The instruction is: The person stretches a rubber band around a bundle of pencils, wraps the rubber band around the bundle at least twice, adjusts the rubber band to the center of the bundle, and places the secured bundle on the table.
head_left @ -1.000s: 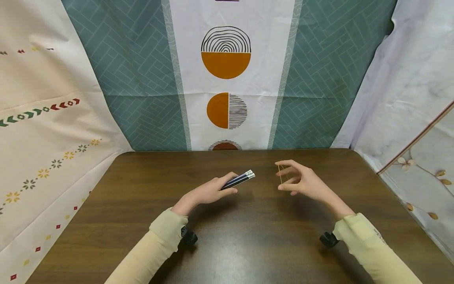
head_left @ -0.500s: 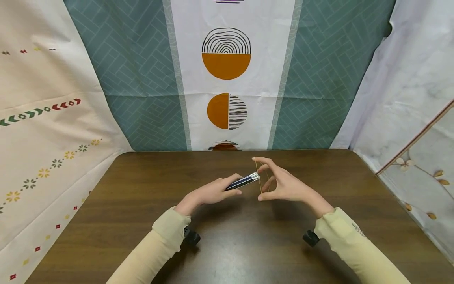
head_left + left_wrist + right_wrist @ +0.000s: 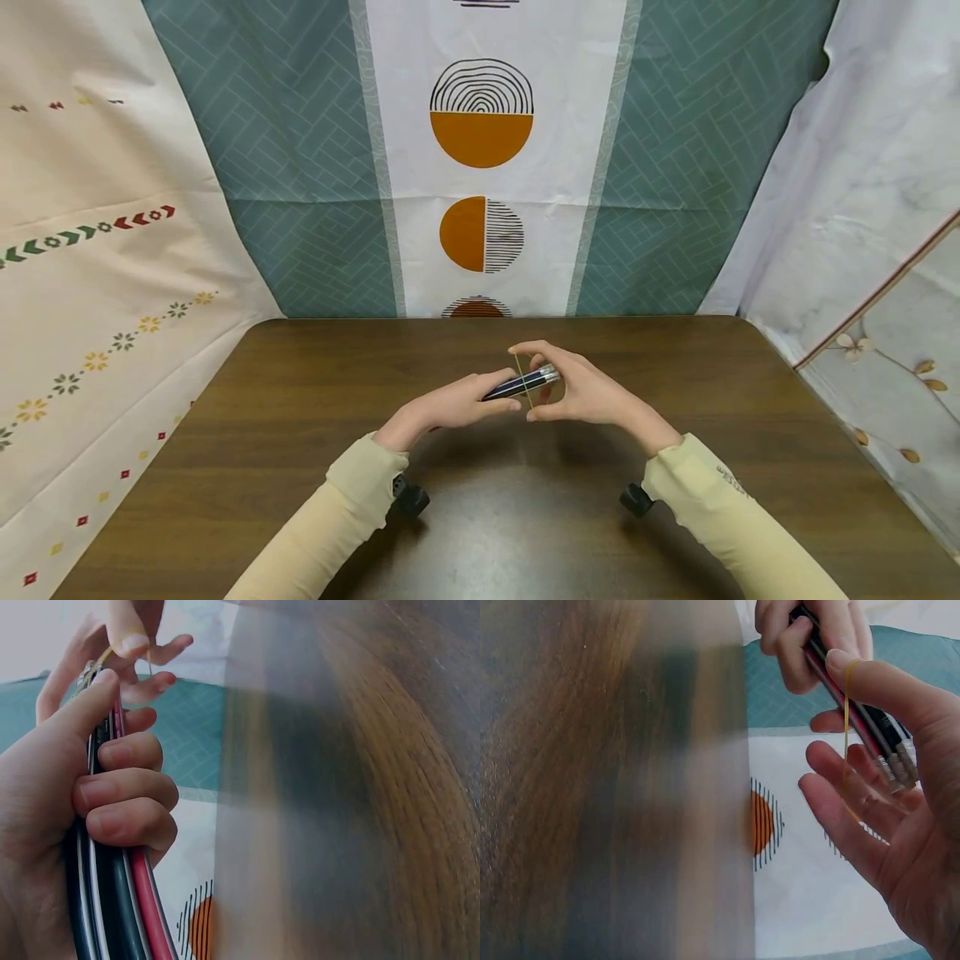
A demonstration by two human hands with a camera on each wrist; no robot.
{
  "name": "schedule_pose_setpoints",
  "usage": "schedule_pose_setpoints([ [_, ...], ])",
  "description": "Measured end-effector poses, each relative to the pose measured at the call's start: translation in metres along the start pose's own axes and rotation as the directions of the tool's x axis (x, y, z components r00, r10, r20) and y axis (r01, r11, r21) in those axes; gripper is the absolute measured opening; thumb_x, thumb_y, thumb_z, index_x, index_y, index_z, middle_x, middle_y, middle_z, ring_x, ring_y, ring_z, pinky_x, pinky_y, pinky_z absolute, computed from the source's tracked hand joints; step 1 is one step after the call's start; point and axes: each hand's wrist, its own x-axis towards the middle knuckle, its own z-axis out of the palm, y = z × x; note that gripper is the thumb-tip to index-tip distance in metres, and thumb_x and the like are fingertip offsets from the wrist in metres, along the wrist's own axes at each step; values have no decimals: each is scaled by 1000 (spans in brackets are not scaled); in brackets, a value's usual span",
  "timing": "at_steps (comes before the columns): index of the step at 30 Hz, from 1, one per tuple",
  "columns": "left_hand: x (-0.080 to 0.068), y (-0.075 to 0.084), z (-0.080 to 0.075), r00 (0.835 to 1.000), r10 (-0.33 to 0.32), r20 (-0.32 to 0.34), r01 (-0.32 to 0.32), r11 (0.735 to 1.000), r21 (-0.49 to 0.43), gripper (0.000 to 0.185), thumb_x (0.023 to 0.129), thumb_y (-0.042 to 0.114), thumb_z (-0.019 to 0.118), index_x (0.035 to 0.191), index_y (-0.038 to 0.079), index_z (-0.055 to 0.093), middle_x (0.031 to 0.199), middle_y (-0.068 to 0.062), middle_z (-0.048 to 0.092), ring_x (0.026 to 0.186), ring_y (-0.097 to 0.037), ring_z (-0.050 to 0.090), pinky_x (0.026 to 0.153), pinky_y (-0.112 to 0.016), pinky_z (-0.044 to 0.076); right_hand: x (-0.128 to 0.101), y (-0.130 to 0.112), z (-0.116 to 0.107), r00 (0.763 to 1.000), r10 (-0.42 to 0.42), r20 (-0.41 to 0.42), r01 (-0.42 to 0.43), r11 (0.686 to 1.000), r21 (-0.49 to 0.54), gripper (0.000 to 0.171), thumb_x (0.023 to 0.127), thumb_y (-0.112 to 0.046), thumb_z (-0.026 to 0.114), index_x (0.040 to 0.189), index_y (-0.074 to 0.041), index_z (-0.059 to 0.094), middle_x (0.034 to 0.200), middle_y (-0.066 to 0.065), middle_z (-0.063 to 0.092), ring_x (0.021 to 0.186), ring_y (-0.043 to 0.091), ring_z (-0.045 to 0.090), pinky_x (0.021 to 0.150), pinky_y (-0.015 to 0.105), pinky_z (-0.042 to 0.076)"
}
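My left hand (image 3: 457, 402) grips a bundle of several pencils (image 3: 118, 907), dark and red with pale stripes. Their silver ends (image 3: 897, 769) stick out past the thumb toward my right hand (image 3: 596, 393). The right hand holds a thin yellow rubber band (image 3: 846, 731), stretched between its thumb and spread, curved fingers. In the head view the band crosses in front of the pencils a little short of their silver ends. Those ends reach into the space between the right thumb and fingers. Both hands are above the table, close together.
A brown wooden table (image 3: 315, 367) lies under both hands. Behind it hangs a green and white patterned cloth (image 3: 315, 167). Pale patterned cloths hang at the left (image 3: 90, 292) and the right (image 3: 840, 250).
My right hand has moved left with the stretched rubber band, bringing it from apart from the pencils to across them. The left hand has shifted slightly right, still gripping the pencils.
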Motion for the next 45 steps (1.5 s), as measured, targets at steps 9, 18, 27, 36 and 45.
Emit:
schedule_pose_setpoints([
  [9, -2, 1, 3, 993, 61, -103, -67, 996, -57, 22, 103, 38, 50, 119, 22, 53, 83, 0, 48, 67, -11, 44, 64, -26, 40, 0, 13, 12, 987, 29, -160, 0, 984, 179, 35, 86, -4, 74, 116, -13, 60, 93, 10, 71, 66, 20, 68, 57, 35, 57],
  [18, -2, 4, 5, 971, 30, -236, -79, 977, -198, 22, 104, 37, 48, 114, 18, 51, 77, -4, 46, 56, -13, 42, 51, -26, 39, 1, 18, 21, 972, 186, -143, -119, 915, 385, 18, 92, -13, 70, 102, 2, 70, 91, 30, 72, 72, 38, 73, 55, 41, 58],
  [27, 0, 6, 5, 942, -1, -335, -80, 970, -228, 32, 103, 33, 53, 130, 22, 42, 69, -3, 46, 51, -13, 38, 49, -25, 35, -1, 22, 25, 984, 170, 50, -178, 949, 261, 14, 91, -14, 71, 97, -2, 74, 89, 21, 74, 62, 31, 72, 48, 42, 55],
  [36, 0, 5, 4, 946, -1, -323, -65, 979, -194, 34, 105, 31, 48, 136, 17, 44, 81, -24, 52, 56, -12, 43, 51, -24, 38, -7, 19, 30, 986, 113, 126, -147, 943, 299, 23, 89, -24, 74, 100, -4, 76, 86, 11, 77, 65, 27, 73, 58, 39, 58],
  [45, 3, -3, 3, 931, -57, -362, -31, 972, -233, 28, 105, 32, 47, 131, 23, 45, 76, -9, 47, 51, -12, 40, 46, -24, 35, -11, 2, 24, 999, -43, 4, 37, 899, 435, 16, 88, -9, 73, 98, 3, 76, 87, 9, 76, 73, 24, 72, 59, 34, 55],
])
